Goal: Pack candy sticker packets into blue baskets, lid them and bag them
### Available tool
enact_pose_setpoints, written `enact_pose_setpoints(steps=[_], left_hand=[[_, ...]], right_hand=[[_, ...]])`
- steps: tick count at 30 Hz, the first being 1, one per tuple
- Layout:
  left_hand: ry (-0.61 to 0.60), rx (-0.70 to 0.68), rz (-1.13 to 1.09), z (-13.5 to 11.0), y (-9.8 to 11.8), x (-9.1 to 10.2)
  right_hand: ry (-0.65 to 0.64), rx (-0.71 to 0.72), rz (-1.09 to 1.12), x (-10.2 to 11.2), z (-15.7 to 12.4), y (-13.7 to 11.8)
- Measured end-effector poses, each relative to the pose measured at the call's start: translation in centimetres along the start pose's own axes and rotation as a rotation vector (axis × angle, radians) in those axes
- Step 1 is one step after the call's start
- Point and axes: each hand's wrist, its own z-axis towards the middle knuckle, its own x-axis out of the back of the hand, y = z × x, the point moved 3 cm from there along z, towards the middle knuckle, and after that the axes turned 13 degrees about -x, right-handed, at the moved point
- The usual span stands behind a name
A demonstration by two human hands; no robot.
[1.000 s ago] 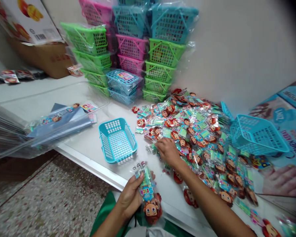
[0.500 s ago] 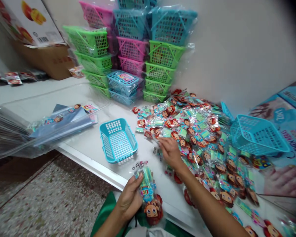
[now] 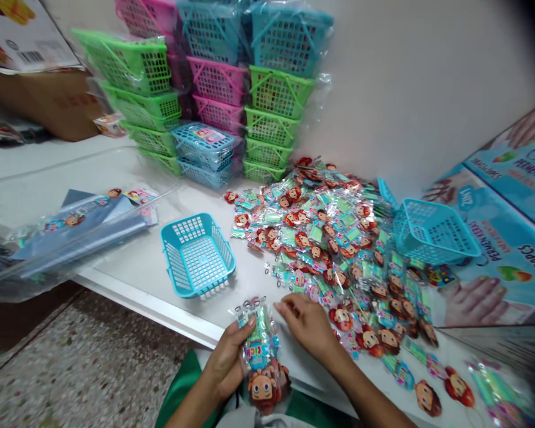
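My left hand [image 3: 226,362] is closed round a stack of clear-wrapped candy packets [image 3: 259,351] with a cartoon head at the bottom, held at the table's near edge. My right hand [image 3: 307,324] has its fingers pinched beside the top of that stack; what it pinches is too small to name. A big pile of the same packets [image 3: 334,238] spreads over the white table [image 3: 151,261] to the right. An empty blue basket [image 3: 197,254] stands just left of the pile.
Stacks of green, pink and blue baskets in plastic [image 3: 214,89] line the back wall. Another blue basket [image 3: 430,233] lies tilted at the right by blue cartons [image 3: 512,238]. A clear tray with packets [image 3: 71,232] overhangs the left edge. A brown box [image 3: 49,98] sits back left.
My right hand has drawn back from the pile toward me and now sits beside the stack in my left hand. The view has shifted a little right.
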Motion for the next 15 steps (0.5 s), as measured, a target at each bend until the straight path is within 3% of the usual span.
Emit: enact_pose_setpoints(steps=[2,4,10,15], left_hand=[[0.038,0.004,0.018,0.2,0.0,0.3],[0.063,0.010,0.028,0.4,0.0,0.4],[0.031,0.002,0.007,0.4,0.1,0.1],[0.000,0.012,-0.045,0.2,-0.2,-0.4]], right_hand=[[0.176,-0.103,-0.135,0.5,1.2,1.7],[0.240,-0.189,-0.132,0.8,2.4,3.1],[0.134,-0.320,0.217,2.8,3.7,6.3],[0.153,-0.421,0.420,4.2,2.8,8.3]])
